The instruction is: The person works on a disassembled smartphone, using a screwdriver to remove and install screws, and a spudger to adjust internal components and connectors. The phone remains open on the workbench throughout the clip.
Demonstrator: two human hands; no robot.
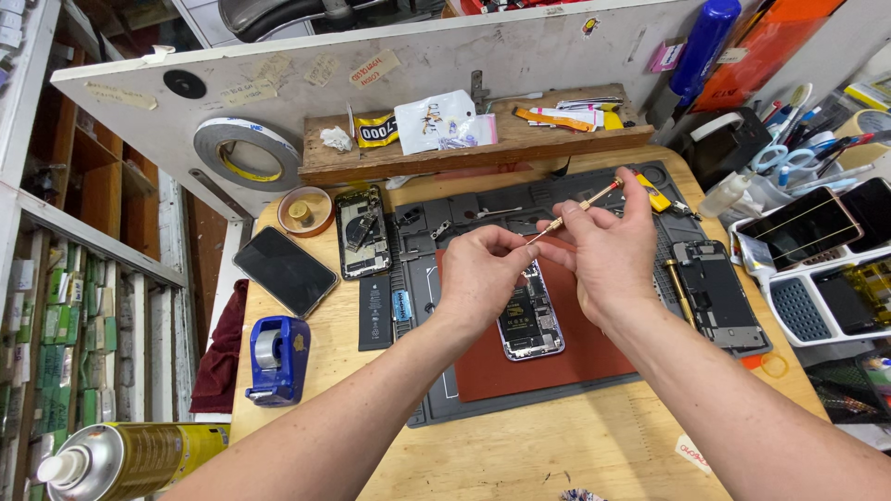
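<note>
My right hand holds a slim gold screwdriver with a red band near its top, tilted up to the right. My left hand pinches at the screwdriver's tip with thumb and forefinger. Both hands hover just above an opened phone, its insides showing, which lies on a red-brown mat set on a grey work mat. The phone's upper half is hidden behind my hands.
Left of the mat lie a dark phone screen, an opened phone body, a black battery and a blue tape dispenser. Another phone frame lies at the right, beside trays of phones. A spray can stands bottom left.
</note>
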